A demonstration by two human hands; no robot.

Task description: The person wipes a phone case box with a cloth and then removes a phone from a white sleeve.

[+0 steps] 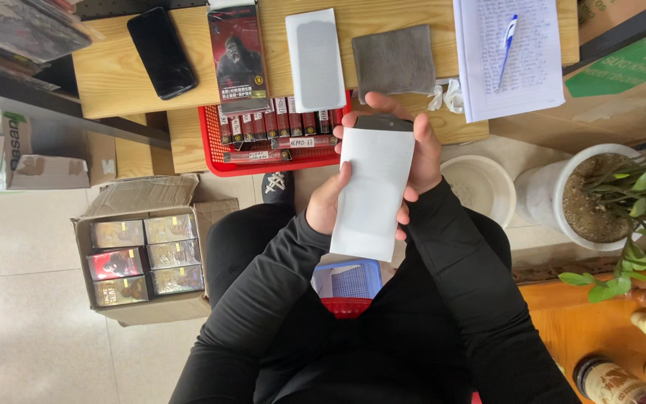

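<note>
Black sleeves fill the near part of the head view, both arms bent inward toward a white envelope (371,193) held upright over the lap. On its left edge the left hand (328,203) grips it, thumb laid across the front and the other fingers hidden behind. From the right, the right hand (418,153) wraps the envelope's upper part, fingers curled over a dark phone (383,123) whose top edge pokes out of the envelope's far end. Under the envelope, between the knees, sits a small blue basket (364,278) on something red. Farther off, a red tray (214,146) with a row of slim packaged boxes rests at the edge of a wooden table (114,82). On that table lie a black phone (161,52), a printed package with a gorilla picture (238,56), a white sleeve with a grey panel (315,60), a grey cloth (394,60) and a notebook (487,82) with a blue pen (508,41). At left on the tiled floor stands an open cardboard box (211,224) of small packs; at right, a white bowl (480,187) and a potted plant (585,202).
</note>
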